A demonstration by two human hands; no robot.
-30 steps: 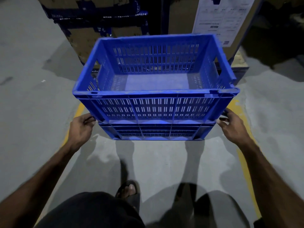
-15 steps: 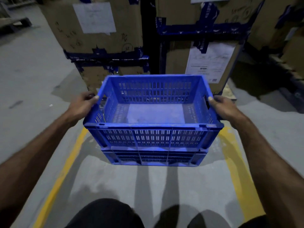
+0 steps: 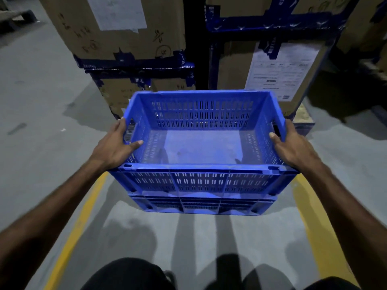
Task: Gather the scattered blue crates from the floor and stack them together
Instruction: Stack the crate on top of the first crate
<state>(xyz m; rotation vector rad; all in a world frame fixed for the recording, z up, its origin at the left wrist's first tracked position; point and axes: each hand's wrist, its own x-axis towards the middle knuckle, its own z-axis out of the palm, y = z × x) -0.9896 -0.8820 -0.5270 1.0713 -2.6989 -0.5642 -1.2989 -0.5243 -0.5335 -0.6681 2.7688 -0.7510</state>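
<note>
An empty blue slotted crate (image 3: 201, 181) sits nested in a second blue crate (image 3: 201, 206), whose lower band shows beneath it on the grey floor. My left hand (image 3: 114, 148) grips the upper crate's left rim at the handle slot, thumb inside the wall. My right hand (image 3: 293, 147) grips the right rim the same way, thumb over the edge. Whether the stack rests on the floor or hangs just above it is unclear.
Tall cardboard boxes (image 3: 129, 34) with blue tape and paper labels stand right behind the crates, on a blue rack (image 3: 211, 65). Yellow floor lines (image 3: 69, 243) run on both sides. Grey concrete floor extends to the left. My dark-clothed legs fill the bottom edge.
My hands rose from beside the lower crate's corners to the upper crate's side rims and closed on them. The view pulled back and up, showing more of the boxes.
</note>
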